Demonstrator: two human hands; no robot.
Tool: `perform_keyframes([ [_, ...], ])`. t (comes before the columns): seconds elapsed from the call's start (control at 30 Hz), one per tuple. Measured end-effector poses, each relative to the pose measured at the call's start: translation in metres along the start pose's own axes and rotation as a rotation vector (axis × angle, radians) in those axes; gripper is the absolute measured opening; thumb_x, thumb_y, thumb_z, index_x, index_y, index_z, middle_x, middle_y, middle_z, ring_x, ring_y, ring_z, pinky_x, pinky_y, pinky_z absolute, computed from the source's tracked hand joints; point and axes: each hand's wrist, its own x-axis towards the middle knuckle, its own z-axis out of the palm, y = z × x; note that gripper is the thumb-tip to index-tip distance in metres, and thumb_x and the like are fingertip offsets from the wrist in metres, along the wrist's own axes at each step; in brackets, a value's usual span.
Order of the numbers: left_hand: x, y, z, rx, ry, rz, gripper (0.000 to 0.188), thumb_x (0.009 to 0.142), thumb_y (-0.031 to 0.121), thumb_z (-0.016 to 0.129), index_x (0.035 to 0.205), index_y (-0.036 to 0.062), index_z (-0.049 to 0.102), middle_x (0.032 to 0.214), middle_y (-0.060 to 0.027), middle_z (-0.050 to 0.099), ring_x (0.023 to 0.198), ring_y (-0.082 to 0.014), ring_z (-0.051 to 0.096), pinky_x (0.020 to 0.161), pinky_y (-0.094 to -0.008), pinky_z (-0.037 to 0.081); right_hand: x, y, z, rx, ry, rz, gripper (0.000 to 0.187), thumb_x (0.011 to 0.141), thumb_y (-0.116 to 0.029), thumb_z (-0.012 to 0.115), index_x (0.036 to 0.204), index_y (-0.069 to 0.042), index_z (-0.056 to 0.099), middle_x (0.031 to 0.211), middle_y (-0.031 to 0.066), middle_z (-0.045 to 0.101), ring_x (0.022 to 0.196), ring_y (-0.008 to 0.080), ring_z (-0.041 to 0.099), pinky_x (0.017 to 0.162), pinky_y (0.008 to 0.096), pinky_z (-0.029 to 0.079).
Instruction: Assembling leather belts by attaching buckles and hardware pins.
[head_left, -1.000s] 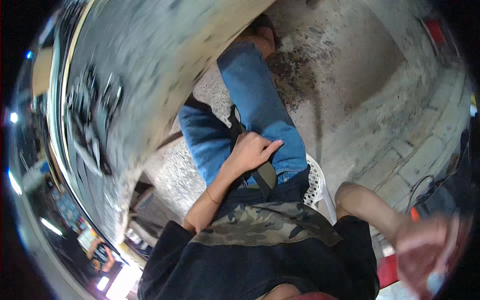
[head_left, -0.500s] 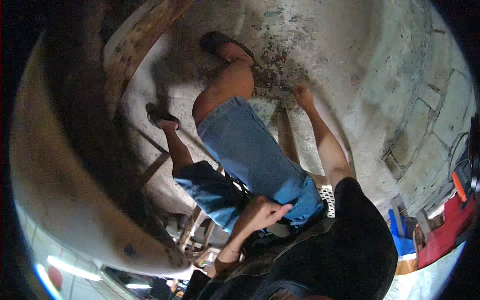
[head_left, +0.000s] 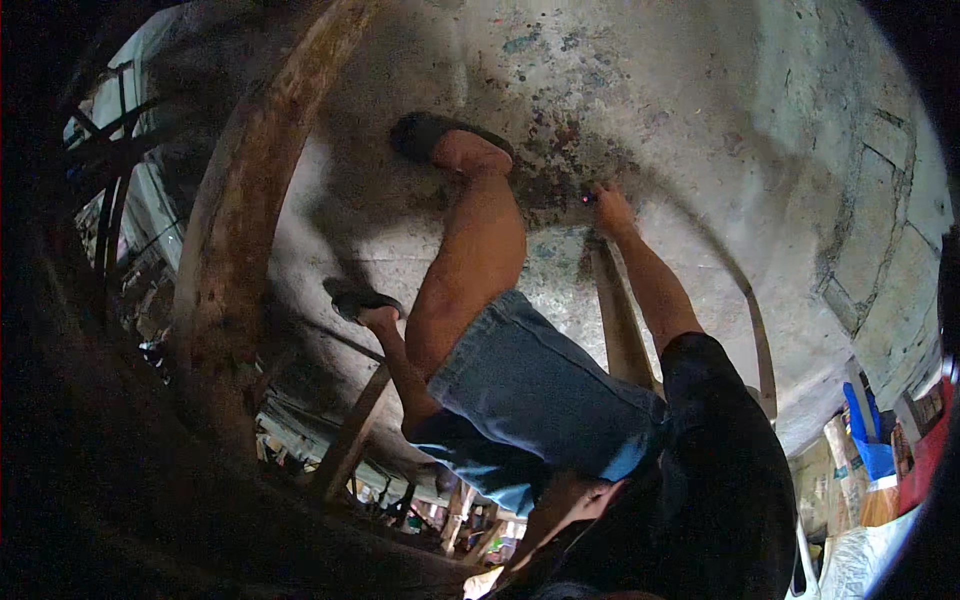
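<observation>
My right hand [head_left: 612, 214] reaches down beside my legs, low over the stained concrete floor [head_left: 700, 130]. Its fingers are closed around something small and dark with a reddish glint, too small to name. At my lap, my left hand [head_left: 590, 497] lies close to the blue denim shorts [head_left: 545, 385]; its fingers are mostly hidden by shadow and the black shirt [head_left: 715, 470]. Between my right forearm and the shorts, a wooden bar [head_left: 618, 315] slants down toward the floor.
A thick curved wooden edge [head_left: 240, 210] runs along the left. Dark sandals [head_left: 440, 140] are on my feet. A block wall [head_left: 880, 240] stands at the right, with blue cloth [head_left: 870, 440] and red cloth [head_left: 925, 450] near it. Clutter shows at the lower left.
The view has tilted and shifted, showing more of the wooden edge. My left hand has drawn back from the front of the shorts. A small glinting thing now shows at my right fingers.
</observation>
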Motion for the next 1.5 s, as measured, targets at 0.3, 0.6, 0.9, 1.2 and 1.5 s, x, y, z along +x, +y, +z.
perform_keyframes([
  [0.3, 0.038, -0.011, -0.029, -0.777, 0.072, -0.475, 0.032, 0.089, 0.026, 0.069, 0.066, 0.004, 0.071, 0.057, -0.0105, 0.063, 0.043, -0.0216, 0.058, 0.046, -0.0322, 0.043, 0.001, 0.005, -0.015, -0.045, -0.052, -0.008, 0.025, 0.089, -0.011, 0.055, 0.113, -0.006, 0.056, 0.114, 0.0233, 0.057, 0.094, 0.0453, 0.062, 0.077, 0.0542, 0.051],
  [0.6, 0.117, -0.034, -0.109, -0.966, 0.164, -0.702, 0.051, 0.095, 0.034, 0.062, 0.059, -0.0021, 0.061, 0.048, -0.0119, 0.053, 0.041, -0.0136, 0.05, 0.045, -0.0328, 0.039, -0.017, -0.011, -0.155, 0.244, 0.348, 0.146, 0.023, 0.09, -0.023, 0.061, 0.097, -0.003, 0.07, 0.091, 0.019, 0.07, 0.088, 0.0332, 0.068, 0.08, 0.0384, 0.052],
  [0.9, 0.089, 0.011, -0.117, -0.478, 0.455, -0.527, 0.042, 0.098, 0.034, 0.054, 0.081, -0.0033, 0.064, 0.069, -0.0194, 0.061, 0.065, -0.0373, 0.06, 0.064, -0.0442, 0.049, -0.037, 0.022, -0.354, 0.845, 0.397, -0.022, 0.014, 0.093, -0.007, 0.062, 0.094, 0.005, 0.068, 0.078, 0.0055, 0.065, 0.059, 0.0101, 0.056, 0.051, 0.0245, 0.045],
  [1.2, -0.139, 0.105, -0.35, -0.418, 0.295, -0.423, 0.025, 0.092, 0.021, 0.063, 0.108, 0.0018, 0.063, 0.097, -0.0168, 0.066, 0.091, -0.0319, 0.066, 0.077, -0.0394, 0.054, -0.112, -0.201, -0.507, 0.846, 0.647, -0.644, 0.019, 0.093, -0.013, 0.065, 0.101, 0.004, 0.069, 0.086, 0.0045, 0.067, 0.069, 0.0092, 0.056, 0.062, 0.0237, 0.045],
  [1.5, -0.203, -0.262, -0.532, 0.316, 0.963, -1.321, 0.053, 0.086, 0.048, 0.058, 0.099, -0.0016, 0.071, 0.091, -0.0272, 0.069, 0.087, -0.0402, 0.068, 0.081, -0.0448, 0.053, -0.196, -0.568, -0.487, 0.854, 0.394, -1.031, 0.024, 0.093, -0.017, 0.067, 0.107, 0.002, 0.069, 0.089, 0.0049, 0.069, 0.065, 0.0084, 0.058, 0.062, 0.023, 0.048],
])
